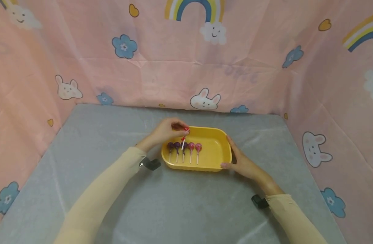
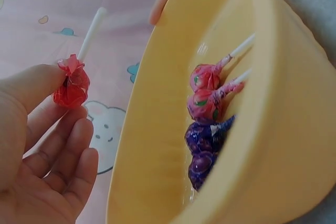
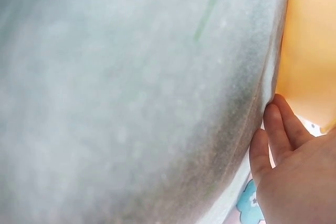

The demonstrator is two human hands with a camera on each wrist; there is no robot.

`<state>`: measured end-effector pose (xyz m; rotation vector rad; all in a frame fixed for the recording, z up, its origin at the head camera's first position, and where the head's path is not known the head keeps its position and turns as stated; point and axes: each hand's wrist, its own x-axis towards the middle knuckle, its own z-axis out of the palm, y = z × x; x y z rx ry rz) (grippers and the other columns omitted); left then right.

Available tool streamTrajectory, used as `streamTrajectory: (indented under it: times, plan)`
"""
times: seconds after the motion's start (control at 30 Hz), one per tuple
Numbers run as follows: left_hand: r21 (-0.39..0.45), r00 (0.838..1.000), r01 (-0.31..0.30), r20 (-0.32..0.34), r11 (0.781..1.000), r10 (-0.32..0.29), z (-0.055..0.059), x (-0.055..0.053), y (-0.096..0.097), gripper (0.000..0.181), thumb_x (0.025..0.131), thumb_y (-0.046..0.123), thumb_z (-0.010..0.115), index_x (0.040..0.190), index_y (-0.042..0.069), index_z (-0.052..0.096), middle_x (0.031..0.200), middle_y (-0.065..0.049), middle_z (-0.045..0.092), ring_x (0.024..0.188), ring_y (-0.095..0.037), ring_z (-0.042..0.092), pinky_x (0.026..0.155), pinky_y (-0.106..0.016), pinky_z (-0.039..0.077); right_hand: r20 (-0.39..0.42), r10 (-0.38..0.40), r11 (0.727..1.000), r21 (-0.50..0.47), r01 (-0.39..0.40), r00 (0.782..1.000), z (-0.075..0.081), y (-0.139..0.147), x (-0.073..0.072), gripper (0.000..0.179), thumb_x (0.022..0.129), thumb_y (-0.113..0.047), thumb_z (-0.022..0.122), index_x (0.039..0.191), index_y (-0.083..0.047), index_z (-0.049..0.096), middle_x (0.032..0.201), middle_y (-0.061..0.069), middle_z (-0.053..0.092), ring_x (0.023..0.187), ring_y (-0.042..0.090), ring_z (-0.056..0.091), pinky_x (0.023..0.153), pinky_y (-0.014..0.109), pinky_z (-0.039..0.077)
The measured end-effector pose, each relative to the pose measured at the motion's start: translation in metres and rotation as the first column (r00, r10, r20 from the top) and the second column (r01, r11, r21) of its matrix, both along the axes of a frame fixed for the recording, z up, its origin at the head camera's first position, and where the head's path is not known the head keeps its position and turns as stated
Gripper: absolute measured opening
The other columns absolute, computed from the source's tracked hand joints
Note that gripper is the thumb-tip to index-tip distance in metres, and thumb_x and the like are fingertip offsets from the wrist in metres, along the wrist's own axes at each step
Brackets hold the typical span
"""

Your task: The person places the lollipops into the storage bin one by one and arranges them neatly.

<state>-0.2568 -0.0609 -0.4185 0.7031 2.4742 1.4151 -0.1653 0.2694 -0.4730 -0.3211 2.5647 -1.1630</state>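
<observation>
in the head view, the left hand (image 1: 169,130) pinches a red lollipop (image 2: 72,90) by its wrapped head above the yellow tray's (image 1: 215,152) eleven o'clock side, stick toward six. inside, three purple lollipops (image 1: 170,146) and two pink lollipops (image 1: 198,147) line up from nine o'clock toward the centre. the right hand (image 1: 245,165), thumb and fingers spread, rests against the tray's three o'clock end.

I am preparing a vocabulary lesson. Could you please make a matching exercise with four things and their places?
1. Red lollipop
2. Purple lollipops
3. Yellow tray
4. Right hand

A. At the tray's right end, in the head view
B. On the grey table
C. Held by the left hand
D. Lying inside the tray

Pairs: 1-C; 2-D; 3-B; 4-A
</observation>
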Motion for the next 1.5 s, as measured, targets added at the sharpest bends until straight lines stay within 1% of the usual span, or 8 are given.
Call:
streamTrajectory:
  times: [0.3, 0.53, 0.63, 0.77, 0.9, 1.07, 1.3, 1.5]
  plan:
    - [0.004, 0.998, 0.056, -0.018, 0.998, -0.056, 0.003, -0.002, 0.012, 0.027, 0.088, 0.026, 0.076, 0.11, 0.012, 0.073, 0.104, -0.004, 0.075, 0.091, -0.014, 0.068, 0.088, -0.027, 0.057, 0.019, -0.013, 1.0, 0.025, 0.012, 1.0, 0.002, -0.001, -0.001, 0.112, 0.087, -0.04, 0.074, 0.158, -0.033, -0.012, 0.169, 0.009, -0.002, 0.154, 0.039, 0.01, 0.121, 0.066, 0.014]
    - [0.002, 0.996, 0.081, -0.037, 0.997, -0.081, 0.004, -0.003, 0.024, 0.026, 0.087, 0.027, 0.076, 0.108, 0.012, 0.074, 0.104, -0.004, 0.075, 0.092, -0.014, 0.068, 0.087, -0.026, 0.057, 0.018, -0.012, 0.999, 0.032, 0.011, 1.0, 0.0, 0.0, -0.002, 0.111, 0.087, -0.04, 0.074, 0.157, -0.036, -0.012, 0.169, 0.009, -0.001, 0.154, 0.039, 0.01, 0.121, 0.066, 0.015]
    - [-0.003, 0.995, 0.092, -0.042, 0.996, -0.092, 0.002, -0.003, 0.029, 0.026, 0.088, 0.027, 0.076, 0.108, 0.012, 0.074, 0.105, -0.004, 0.075, 0.092, -0.014, 0.068, 0.088, -0.026, 0.057, 0.018, -0.012, 0.999, 0.039, 0.011, 1.0, 0.001, -0.001, -0.002, 0.111, 0.087, -0.041, 0.074, 0.158, -0.033, -0.012, 0.169, 0.01, 0.0, 0.154, 0.039, 0.011, 0.121, 0.066, 0.015]
    - [-0.009, 0.995, 0.102, -0.021, 0.995, -0.103, 0.0, -0.002, 0.036, 0.026, 0.088, 0.028, 0.075, 0.108, 0.012, 0.074, 0.104, -0.004, 0.075, 0.093, -0.014, 0.068, 0.089, -0.026, 0.057, 0.031, -0.018, 0.999, 0.051, 0.016, 0.999, 0.003, -0.002, -0.001, 0.112, 0.087, -0.044, 0.073, 0.158, -0.032, -0.012, 0.169, 0.011, 0.0, 0.154, 0.04, 0.011, 0.121, 0.067, 0.015]
    - [-0.001, 0.994, 0.108, -0.005, 0.994, -0.108, -0.003, -0.001, 0.043, 0.026, 0.089, 0.028, 0.075, 0.109, 0.011, 0.074, 0.105, -0.004, 0.075, 0.094, -0.014, 0.068, 0.089, -0.026, 0.057, 0.026, -0.015, 0.999, 0.043, 0.014, 1.0, 0.003, -0.002, 0.0, 0.111, 0.087, -0.041, 0.074, 0.158, -0.034, -0.012, 0.169, 0.011, 0.0, 0.154, 0.039, 0.011, 0.121, 0.066, 0.014]
    - [0.003, 0.995, 0.101, 0.012, 0.995, -0.101, -0.007, 0.0, 0.051, 0.025, 0.089, 0.029, 0.075, 0.107, 0.011, 0.074, 0.103, -0.004, 0.075, 0.09, -0.013, 0.066, 0.084, -0.023, 0.056, 0.006, 0.0, 1.0, 0.022, 0.0, 1.0, 0.002, -0.001, 0.0, 0.111, 0.088, -0.035, 0.074, 0.158, -0.034, -0.012, 0.169, 0.013, 0.0, 0.154, 0.04, 0.011, 0.121, 0.067, 0.013]
    - [0.004, 0.993, 0.113, 0.045, 0.994, -0.113, -0.009, 0.001, 0.06, 0.025, 0.088, 0.029, 0.076, 0.105, 0.011, 0.074, 0.103, -0.003, 0.075, 0.088, -0.011, 0.066, 0.08, -0.02, 0.054, 0.015, 0.002, 1.0, 0.026, -0.002, 1.0, 0.001, -0.002, -0.001, 0.11, 0.089, -0.038, 0.073, 0.157, -0.035, -0.013, 0.169, 0.012, 0.0, 0.154, 0.041, 0.01, 0.12, 0.068, 0.013]
    - [0.014, 0.993, 0.101, 0.059, 0.995, -0.102, -0.012, 0.001, 0.067, 0.025, 0.087, 0.029, 0.076, 0.104, 0.011, 0.074, 0.102, -0.004, 0.074, 0.085, -0.011, 0.065, 0.077, -0.018, 0.054, 0.014, 0.002, 1.0, 0.009, -0.002, 1.0, 0.001, -0.002, -0.001, 0.11, 0.089, -0.037, 0.073, 0.157, -0.036, -0.013, 0.169, 0.011, -0.001, 0.154, 0.04, 0.009, 0.121, 0.067, 0.012]
